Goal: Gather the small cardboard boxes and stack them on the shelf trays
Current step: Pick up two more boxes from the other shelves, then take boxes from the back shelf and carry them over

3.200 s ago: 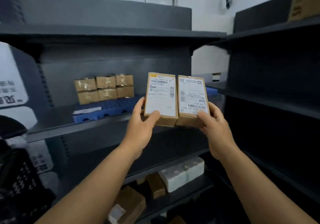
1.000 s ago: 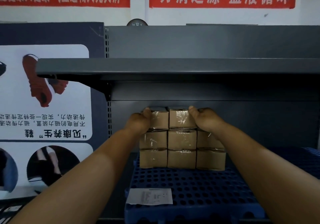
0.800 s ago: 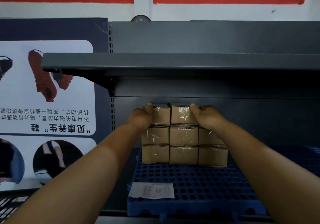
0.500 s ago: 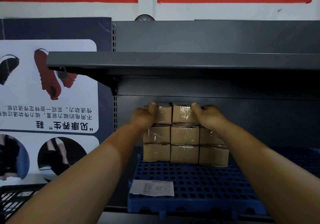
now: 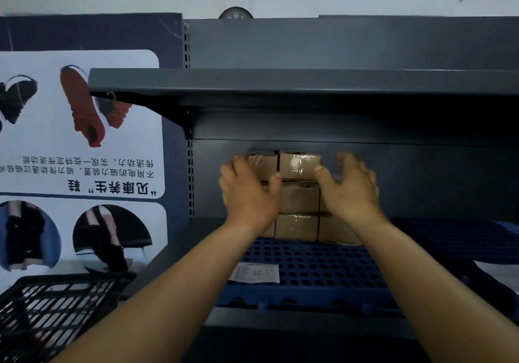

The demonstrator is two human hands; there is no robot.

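Left hand (image 5: 248, 194) and right hand (image 5: 351, 191), fingers spread and holding nothing, front a three-tier stack of cardboard boxes (image 5: 299, 166) at the blue tray's (image 5: 314, 272) back edge; two boxes on top.

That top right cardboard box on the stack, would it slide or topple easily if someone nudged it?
The top right box looks wrapped in glossy clear tape, so it would probably slide fairly easily. It is blocky and sits flat on the stack of boxes, so tipping seems unlikely. Neither the left hand nor the right hand grips it.

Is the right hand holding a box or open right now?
Open. The right hand shows spread fingers beside the top boxes, gripping nothing, though it is motion-blurred.
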